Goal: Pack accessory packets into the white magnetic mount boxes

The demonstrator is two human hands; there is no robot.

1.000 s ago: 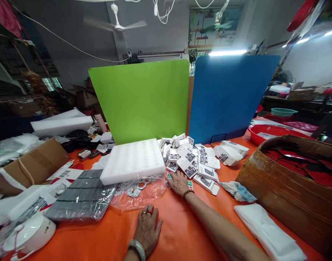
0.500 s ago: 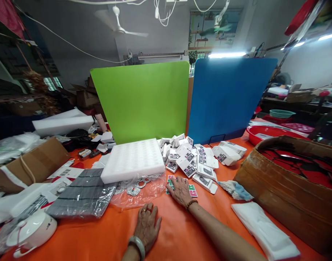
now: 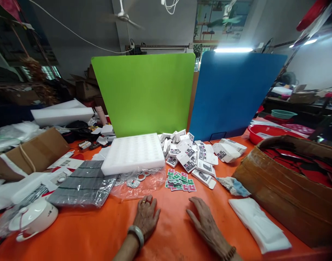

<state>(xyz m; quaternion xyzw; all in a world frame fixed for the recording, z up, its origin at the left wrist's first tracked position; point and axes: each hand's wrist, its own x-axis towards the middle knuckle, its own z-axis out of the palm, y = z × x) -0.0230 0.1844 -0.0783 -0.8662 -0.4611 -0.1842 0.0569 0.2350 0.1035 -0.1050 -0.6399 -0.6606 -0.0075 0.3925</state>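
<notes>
Green and pink printed cards heaped on an orange-covered table

The left hand is laid palm down on the table, its fingers slightly parted and nothing seen held in them; a pale bangle is worn at the wrist. The right hand is held palm down, its thumb spread wide from the fingers and nothing seen in its grasp; whether the table is touched by its fingertips cannot be told. A beaded bracelet is worn on that wrist.

The cards are scattered in a small overlapping heap just beyond the hands, apart from both. Small white printed boxes are piled right behind. To the left, a white foam block is set flat, with a clear plastic bag spread from its near edge and ring-shaped pieces seen at the bag. To the right, a blue-and-white cloth and a folded white sheet are placed beside a large cardboard carton. A green board and a blue board are stood upright behind the boxes
</notes>
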